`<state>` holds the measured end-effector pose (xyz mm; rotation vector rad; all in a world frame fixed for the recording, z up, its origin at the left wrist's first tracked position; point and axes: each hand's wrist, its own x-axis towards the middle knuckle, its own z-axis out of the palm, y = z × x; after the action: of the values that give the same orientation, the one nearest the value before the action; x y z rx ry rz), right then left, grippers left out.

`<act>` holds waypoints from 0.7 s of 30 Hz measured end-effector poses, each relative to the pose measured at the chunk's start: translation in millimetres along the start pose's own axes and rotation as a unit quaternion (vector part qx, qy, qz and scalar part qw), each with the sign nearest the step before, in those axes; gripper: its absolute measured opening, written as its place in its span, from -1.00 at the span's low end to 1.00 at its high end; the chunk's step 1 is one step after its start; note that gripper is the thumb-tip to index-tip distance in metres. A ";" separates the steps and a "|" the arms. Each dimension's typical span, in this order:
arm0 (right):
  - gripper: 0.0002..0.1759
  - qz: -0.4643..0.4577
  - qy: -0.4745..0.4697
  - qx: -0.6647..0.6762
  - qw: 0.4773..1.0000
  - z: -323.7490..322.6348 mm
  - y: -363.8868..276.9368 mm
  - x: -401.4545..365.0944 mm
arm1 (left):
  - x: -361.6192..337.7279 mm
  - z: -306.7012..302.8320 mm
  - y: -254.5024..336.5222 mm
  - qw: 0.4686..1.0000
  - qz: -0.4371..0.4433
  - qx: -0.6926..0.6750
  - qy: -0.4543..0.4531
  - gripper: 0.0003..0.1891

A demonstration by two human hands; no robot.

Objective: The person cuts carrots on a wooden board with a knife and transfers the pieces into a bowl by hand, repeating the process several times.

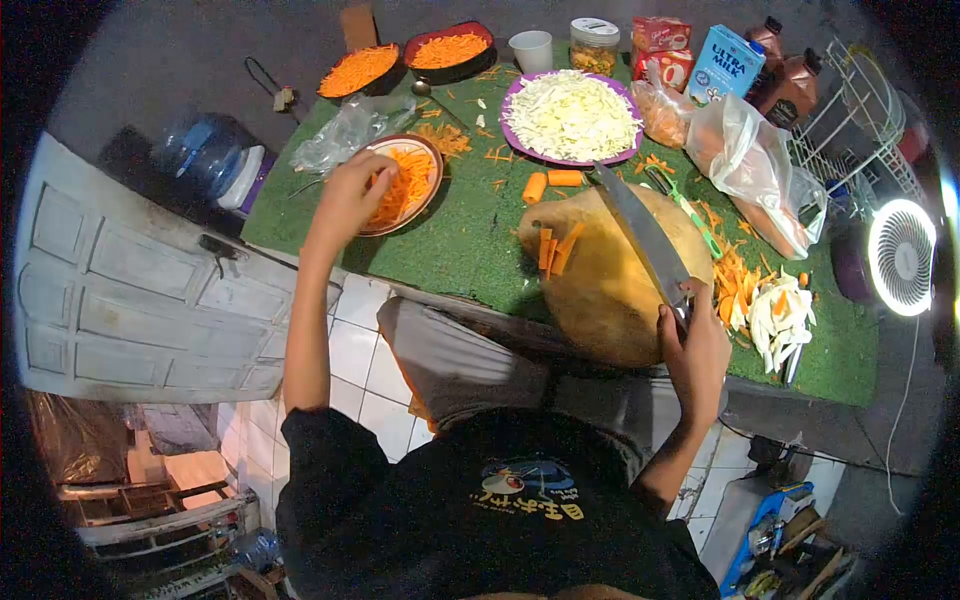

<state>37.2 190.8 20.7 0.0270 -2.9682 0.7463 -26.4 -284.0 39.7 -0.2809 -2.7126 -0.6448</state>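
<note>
My left hand [352,195] reaches out over a round bowl [432,150] of shredded carrot, its fingers closed in the orange shreds at the bowl's left side. My right hand [695,355] grips the handle of a big knife [645,235], whose blade lies slanted across a round wooden cutting board [610,290]. A few carrot sticks [555,248] lie on the board's left part. Two carrot chunks [552,182] rest on the green mat [470,245] just beyond the board.
A purple plate of shredded cabbage [570,115] stands behind the board. Two dark bowls of shredded carrot [405,58], a cup, a jar, cartons, a milk box [722,62] and plastic bags [750,165] line the back. Vegetable scraps [775,315] and a fan [902,257] are right.
</note>
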 end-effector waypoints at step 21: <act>-0.67 -0.070 0.062 0.008 0.996 7.7 -9.8 8.6 | -64.3 114.1 93.7 0.989 -0.089 -0.110 0.041 -0.86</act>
<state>28.4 178.6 19.3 0.1798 -2.8081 0.7272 26.2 -155.8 -42.3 -0.0640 -2.6095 -0.9860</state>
